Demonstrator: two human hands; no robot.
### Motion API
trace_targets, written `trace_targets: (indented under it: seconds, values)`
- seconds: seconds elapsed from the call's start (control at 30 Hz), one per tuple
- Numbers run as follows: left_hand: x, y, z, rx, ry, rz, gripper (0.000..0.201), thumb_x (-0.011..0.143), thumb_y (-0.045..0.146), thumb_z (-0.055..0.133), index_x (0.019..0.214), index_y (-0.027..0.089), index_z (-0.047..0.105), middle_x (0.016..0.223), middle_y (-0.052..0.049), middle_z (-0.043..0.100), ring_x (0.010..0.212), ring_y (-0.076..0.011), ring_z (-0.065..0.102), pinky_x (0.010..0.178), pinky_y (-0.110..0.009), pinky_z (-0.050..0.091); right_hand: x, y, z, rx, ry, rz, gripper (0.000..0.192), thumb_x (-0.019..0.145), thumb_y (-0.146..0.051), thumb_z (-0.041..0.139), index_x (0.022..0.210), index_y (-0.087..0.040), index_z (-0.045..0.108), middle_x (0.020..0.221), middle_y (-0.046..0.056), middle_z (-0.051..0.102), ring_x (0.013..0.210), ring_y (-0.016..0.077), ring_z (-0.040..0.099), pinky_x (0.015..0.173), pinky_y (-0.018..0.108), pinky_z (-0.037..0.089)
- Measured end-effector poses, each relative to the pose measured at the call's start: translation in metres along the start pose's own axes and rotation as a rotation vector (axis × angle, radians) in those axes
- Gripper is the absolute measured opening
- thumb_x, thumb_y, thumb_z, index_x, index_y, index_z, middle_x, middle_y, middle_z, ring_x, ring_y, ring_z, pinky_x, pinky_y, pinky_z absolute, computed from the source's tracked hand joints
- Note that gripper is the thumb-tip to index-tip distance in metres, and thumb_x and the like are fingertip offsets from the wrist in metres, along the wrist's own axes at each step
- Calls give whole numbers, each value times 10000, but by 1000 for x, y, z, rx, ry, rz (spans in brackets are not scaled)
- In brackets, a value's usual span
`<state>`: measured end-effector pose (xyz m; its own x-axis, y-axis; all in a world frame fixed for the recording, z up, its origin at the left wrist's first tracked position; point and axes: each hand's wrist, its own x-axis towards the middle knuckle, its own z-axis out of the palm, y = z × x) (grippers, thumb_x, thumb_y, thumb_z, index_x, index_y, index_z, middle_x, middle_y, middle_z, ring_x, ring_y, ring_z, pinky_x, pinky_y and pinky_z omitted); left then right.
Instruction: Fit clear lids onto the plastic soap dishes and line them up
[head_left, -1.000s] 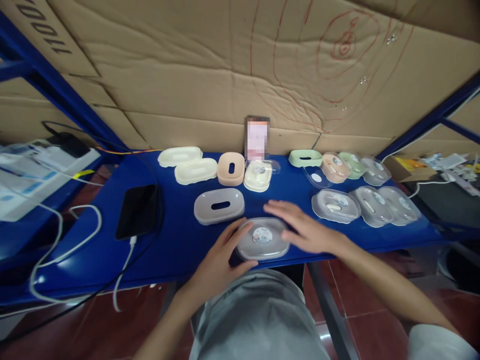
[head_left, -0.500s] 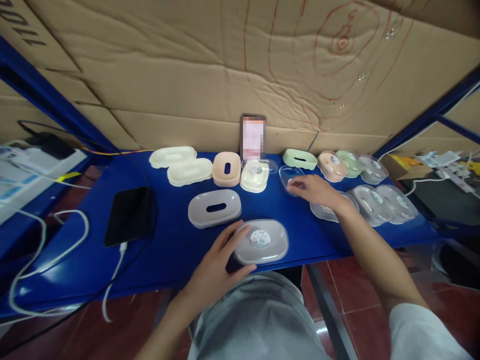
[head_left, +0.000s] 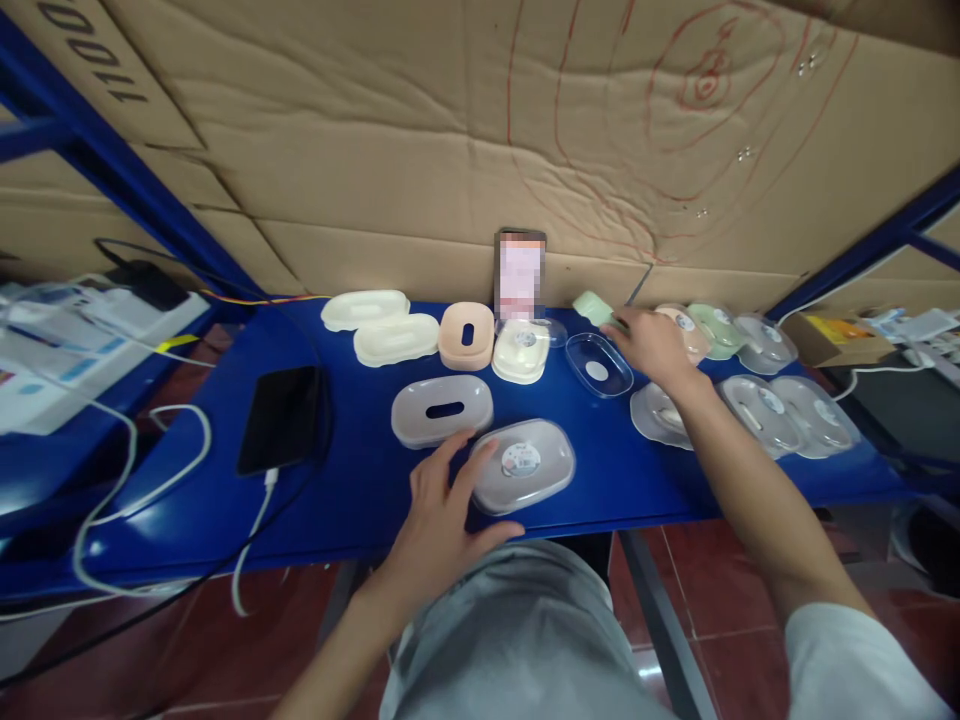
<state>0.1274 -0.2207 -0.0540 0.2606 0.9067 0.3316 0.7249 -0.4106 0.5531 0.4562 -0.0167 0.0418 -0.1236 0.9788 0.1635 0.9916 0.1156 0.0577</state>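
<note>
Right hand [head_left: 651,345] closed on green soap dish [head_left: 594,306], left hand [head_left: 442,505] flat and open beside grey lidded box [head_left: 523,464] near worktop [head_left: 360,480] edge: could slip off.

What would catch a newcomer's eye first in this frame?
Rows of oval plastic soap boxes in cream, peach, green and grey spread across the blue metal table. The left hand rests against the grey lidded soap box at the near edge, while the right hand grips a tilted pale green soap dish at the back.
</note>
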Motion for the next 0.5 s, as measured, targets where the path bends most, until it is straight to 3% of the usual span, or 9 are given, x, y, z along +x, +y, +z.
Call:
trace_targets:
  seconds: [0.1,0.17,0.27,0.33,0.43,0.5]
  values:
    - [12,-17,-22,123,150,-23,562,1055,417,597,1580,342,410,1642,-158,426,1502,-396,462,1211,-623,403,-25,-12,-14,153,202,-123,468,1113,-488,423,1272,-165,722,1205,167,777,1116,337,712,938,416,497]
    - [23,-33,-36,197,198,-70,517,1049,411,589,1539,292,476,1646,-160,447,1521,-396,450,1214,-615,399,-38,-27,-20,255,240,-256,479,1119,-510,420,1283,-170,715,1212,156,772,1109,324,709,952,418,498]
    - [41,-53,-48,185,48,-22,350,1031,461,592,1316,273,671,1444,-107,659,1456,-351,533,1223,-547,427,-47,-56,-19,337,204,-424,447,1125,-501,439,1269,-185,722,1214,138,776,1116,315,708,955,423,490]
    - [56,-60,-53,170,-10,-8,302,1042,483,566,1193,276,727,1331,-81,724,1360,-319,613,1193,-510,464,-47,-73,-11,358,189,-490,429,1128,-482,451,1259,-181,726,1222,135,778,1129,314,705,954,427,485]
    - [88,-67,-60,241,66,-87,347,1075,377,472,1313,249,692,1433,-110,671,1337,-322,630,1142,-525,492,-42,-89,5,401,226,-534,422,1131,-467,458,1259,-169,728,1236,135,775,1150,314,696,967,433,478]
    - [114,-76,-65,379,116,-203,407,1027,261,492,1398,202,648,1538,-169,590,1421,-387,558,1130,-581,481,-42,-92,14,441,271,-545,414,1128,-466,471,1267,-173,728,1248,130,774,1171,311,688,981,436,473]
